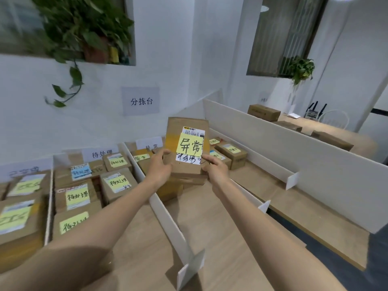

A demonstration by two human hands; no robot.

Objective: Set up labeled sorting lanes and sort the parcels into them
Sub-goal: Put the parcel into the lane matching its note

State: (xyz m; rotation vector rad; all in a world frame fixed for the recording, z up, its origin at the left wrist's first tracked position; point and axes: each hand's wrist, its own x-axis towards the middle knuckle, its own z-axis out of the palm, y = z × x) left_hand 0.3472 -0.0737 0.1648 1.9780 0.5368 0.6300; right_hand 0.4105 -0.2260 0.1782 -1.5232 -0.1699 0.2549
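The dividers (168, 217) and lane labels (102, 154) are up, and sorted parcels (77, 198) fill the lower left. At frame centre, the left hand (160, 168) and right hand (214, 169) grip the edges of one yellow-noted parcel (184, 171), held above its lane and not yet placed.

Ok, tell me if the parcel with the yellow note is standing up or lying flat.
Standing up: the parcel is held on edge, labelled face toward the camera, with the left hand and right hand gripping its lower corners.
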